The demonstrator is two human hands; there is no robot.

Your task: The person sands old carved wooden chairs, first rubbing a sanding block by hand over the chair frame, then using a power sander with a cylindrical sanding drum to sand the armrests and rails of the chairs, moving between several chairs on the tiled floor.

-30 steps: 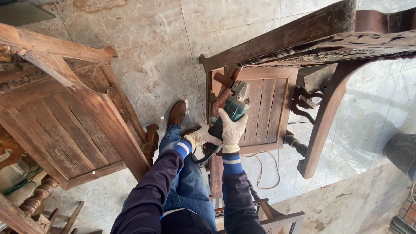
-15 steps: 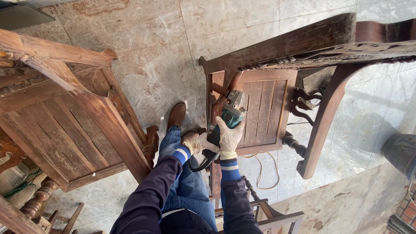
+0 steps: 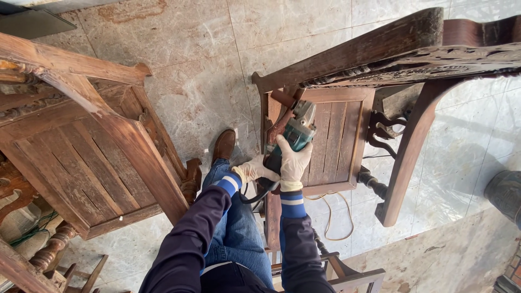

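Observation:
A teal and grey angle grinder [image 3: 297, 132] is held with both gloved hands against the frame of an overturned dark wooden chair [image 3: 336, 135]. My right hand [image 3: 293, 163] wraps the grinder's body from above. My left hand [image 3: 253, 170] grips its rear end, where the black cord leaves. The grinder's head touches a reddish wooden rail [image 3: 279, 123] at the chair's left side. My brown shoe [image 3: 223, 145] stands on the tiled floor beside the chair.
A second overturned wooden chair [image 3: 81, 152] fills the left. A carved chair back [image 3: 412, 49] spans the upper right. A thin cord [image 3: 331, 217] loops on the marble floor [image 3: 195, 65]. Another person's shoe [image 3: 504, 192] shows at the right edge.
Both hands and the grinder shifted slightly along the chair rail; the grip is unchanged.

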